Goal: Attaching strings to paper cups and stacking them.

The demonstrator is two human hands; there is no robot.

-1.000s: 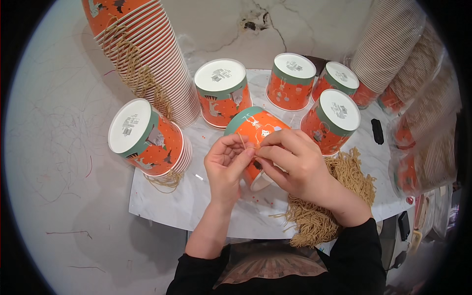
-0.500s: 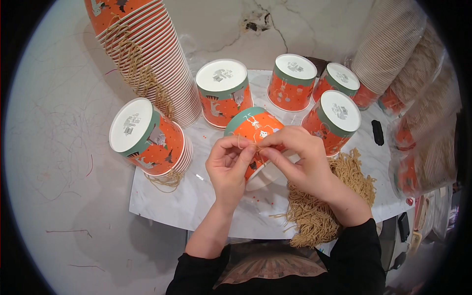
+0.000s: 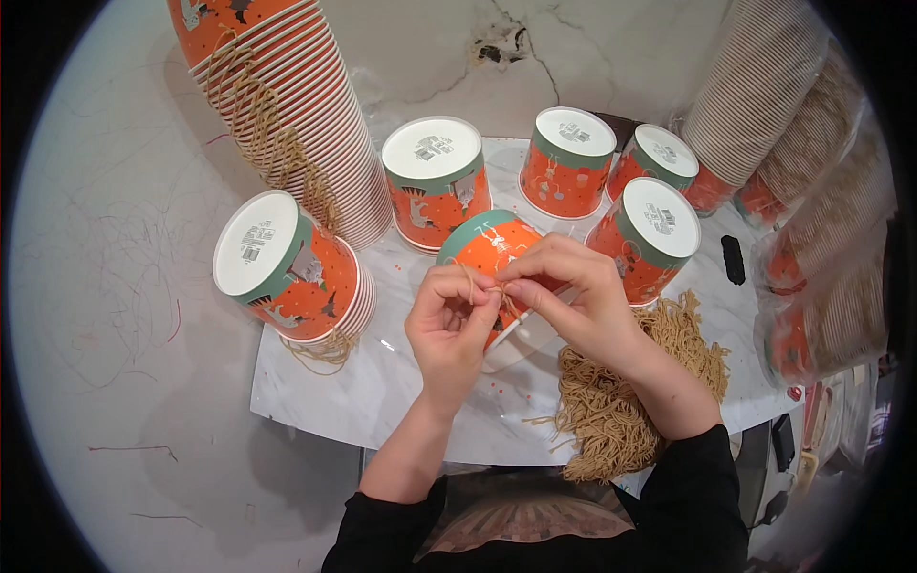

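Both hands meet over an orange paper bucket [image 3: 491,246] with a green band, which lies tilted on its side at the middle of the table. Between thumb and fingers, my left hand [image 3: 451,320] pinches a thin tan string [image 3: 467,276]. My right hand [image 3: 583,296] pinches the same string just to the right, and a small loop shows between the fingertips. My fingers partly cover the bucket's side and rim. By my right forearm lies a heap of tan strings [image 3: 611,411].
A tall leaning stack of orange buckets [image 3: 325,124] with tan strings stands at the back left. Upturned buckets [image 3: 435,186] surround my hands, one [image 3: 287,263] at the left. Bagged stacks [image 3: 764,95] line the right side, near a small black object [image 3: 733,260].
My fingertips have shifted slightly on the string, and its loop stands up more by my left fingers. The bucket stays nearly in place beneath.
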